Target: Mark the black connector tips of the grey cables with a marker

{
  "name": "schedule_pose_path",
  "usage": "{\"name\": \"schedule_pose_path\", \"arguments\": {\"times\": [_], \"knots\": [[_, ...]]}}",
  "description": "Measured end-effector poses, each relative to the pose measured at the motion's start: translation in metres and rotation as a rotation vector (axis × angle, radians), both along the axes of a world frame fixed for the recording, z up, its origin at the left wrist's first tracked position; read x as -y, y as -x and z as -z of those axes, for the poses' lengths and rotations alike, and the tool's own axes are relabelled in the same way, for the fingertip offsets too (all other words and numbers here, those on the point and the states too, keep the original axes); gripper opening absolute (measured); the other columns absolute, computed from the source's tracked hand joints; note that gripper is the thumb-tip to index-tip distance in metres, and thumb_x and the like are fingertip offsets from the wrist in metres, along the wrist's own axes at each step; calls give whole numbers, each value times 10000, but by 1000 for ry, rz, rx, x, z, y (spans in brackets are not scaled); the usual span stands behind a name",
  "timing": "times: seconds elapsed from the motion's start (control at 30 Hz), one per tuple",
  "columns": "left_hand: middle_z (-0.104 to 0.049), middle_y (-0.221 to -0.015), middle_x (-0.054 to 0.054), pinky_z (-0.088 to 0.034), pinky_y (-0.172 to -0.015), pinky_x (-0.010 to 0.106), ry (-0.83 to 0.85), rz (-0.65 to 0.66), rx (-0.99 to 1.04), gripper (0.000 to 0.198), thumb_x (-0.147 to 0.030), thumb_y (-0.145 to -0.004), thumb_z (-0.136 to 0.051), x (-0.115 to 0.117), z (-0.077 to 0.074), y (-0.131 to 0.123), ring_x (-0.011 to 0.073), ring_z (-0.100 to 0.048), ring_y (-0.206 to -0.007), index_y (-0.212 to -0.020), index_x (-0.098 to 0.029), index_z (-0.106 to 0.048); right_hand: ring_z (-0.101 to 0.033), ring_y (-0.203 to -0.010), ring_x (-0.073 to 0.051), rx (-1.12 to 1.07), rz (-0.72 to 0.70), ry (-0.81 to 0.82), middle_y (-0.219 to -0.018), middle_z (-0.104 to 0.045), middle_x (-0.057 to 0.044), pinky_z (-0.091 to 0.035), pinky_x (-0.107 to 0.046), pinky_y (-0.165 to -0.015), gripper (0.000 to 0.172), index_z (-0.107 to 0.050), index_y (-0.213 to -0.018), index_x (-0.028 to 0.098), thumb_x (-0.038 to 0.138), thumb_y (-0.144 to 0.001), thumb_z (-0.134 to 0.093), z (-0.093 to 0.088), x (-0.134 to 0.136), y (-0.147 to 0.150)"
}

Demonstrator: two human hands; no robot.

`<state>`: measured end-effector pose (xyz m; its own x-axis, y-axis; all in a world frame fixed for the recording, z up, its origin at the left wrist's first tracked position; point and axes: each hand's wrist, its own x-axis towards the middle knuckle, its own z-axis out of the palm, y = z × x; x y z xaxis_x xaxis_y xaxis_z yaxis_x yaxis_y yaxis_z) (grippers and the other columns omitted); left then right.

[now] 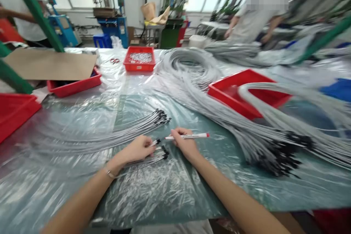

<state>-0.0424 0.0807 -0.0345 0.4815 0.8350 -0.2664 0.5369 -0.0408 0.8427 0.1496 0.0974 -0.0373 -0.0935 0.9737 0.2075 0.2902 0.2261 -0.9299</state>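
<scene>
My left hand [141, 148] is closed on thin grey cables close to their black-tipped ends [164, 152], low over the plastic-covered table. In my right hand [186, 142] is a white marker pen [194, 136] with a red end, lying level, its tip pointing left toward the cable ends but apart from them. Just beyond my left hand lies a bundle of grey cables [131, 126] with black ends, fanning off to the left. At the right, a thick bundle of grey cables [219, 113] ends in a cluster of black connectors [282, 153].
A red tray [139, 67] of small parts stands at the back, with red-handled scissors [114, 60] left of it. Another red tray [227, 98] sits among the cables. Cardboard [52, 65] covers a red bin [74, 88] at left. Two people stand beyond the table.
</scene>
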Motion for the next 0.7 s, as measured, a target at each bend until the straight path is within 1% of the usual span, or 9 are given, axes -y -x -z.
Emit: {"name": "schedule_pose_path", "arguments": {"times": [0.03, 0.13, 0.17, 0.23, 0.33, 0.4, 0.5, 0.6, 0.7], "knots": [[-519, -645, -4, -284, -497, 189, 23, 30, 8, 489, -607, -708, -352, 0, -3, 2, 43, -408, -489, -672, -137, -480, -338, -415, -81, -52, -8, 7, -464, -421, -19, -236, -219, -416, 385, -532, -625, 95, 451, -770, -501, -1, -2, 0], [-287, -537, -25, -192, -507, 184, -94, 88, 7, 513, -617, -706, -365, -1, -9, 6, 18, -249, -499, -587, -120, -411, -317, -359, -78, -231, -63, 45, -492, -476, -14, -210, -205, -371, 459, -541, -879, 101, 535, -822, -403, -4, -7, -2], [-293, -541, -24, -195, -519, 182, -118, 75, -19, 523, -625, -703, -362, -1, -10, 7, 20, -253, -513, -589, -117, -419, -312, -345, -78, -258, -72, 50, -498, -489, -14, -201, -201, -359, 487, -527, -930, 105, 556, -830, -372, -5, -8, -3], [-380, -549, -16, -224, -535, 177, -112, 36, -69, 557, -644, -699, -339, -3, -10, 9, 30, -307, -521, -646, -112, -495, -313, -334, -78, -272, -78, 46, -499, -496, -16, -198, -196, -349, 530, -510, -969, 103, 586, -827, -345, -7, -8, -3], [-450, -592, -7, -250, -534, 169, -50, -6, -54, 613, -648, -703, -321, -6, -11, 12, 36, -348, -533, -843, -110, -580, -320, -339, -75, -276, -89, 27, -495, -491, -15, -217, -192, -355, 569, -504, -975, 93, 614, -818, -335, -9, -7, -2], [-472, -657, -9, -256, -514, 158, 19, -22, 14, 616, -629, -707, -347, -7, -13, 14, 23, -348, -535, -977, -113, -548, -321, -345, -72, -281, -102, 11, -497, -487, -14, -224, -192, -364, 587, -502, -990, 96, 626, -827, -308, -8, -7, -1], [-550, -779, 9, -214, -447, 145, 122, -10, 114, 594, -591, -698, -418, -7, -20, 17, 12, -388, -507, -1073, -129, -433, -317, -358, -72, -308, -109, -4, -513, -475, -9, -214, -195, -377, 603, -476, -1032, 108, 639, -840, -261, -7, -9, -1], [-596, -818, 23, -119, -384, 152, 158, 8, 128, 495, -576, -688, -449, -10, -20, 18, -2, -361, -388, -920, -140, -406, -322, -394, -70, -355, -94, -52, -573, -462, -8, -218, -203, -399, 565, -442, -1041, 126, 628, -852, -263, -5, -11, -1], [-569, -677, -13, -101, -352, 152, 167, 36, 150, 463, -572, -668, -483, -17, -8, 18, -18, -283, -333, -787, -133, -395, -335, -436, -70, -377, -77, -98, -644, -444, -15, -237, -209, -418, 528, -436, -1024, 137, 616, -853, -293, -4, -13, 0]]}}
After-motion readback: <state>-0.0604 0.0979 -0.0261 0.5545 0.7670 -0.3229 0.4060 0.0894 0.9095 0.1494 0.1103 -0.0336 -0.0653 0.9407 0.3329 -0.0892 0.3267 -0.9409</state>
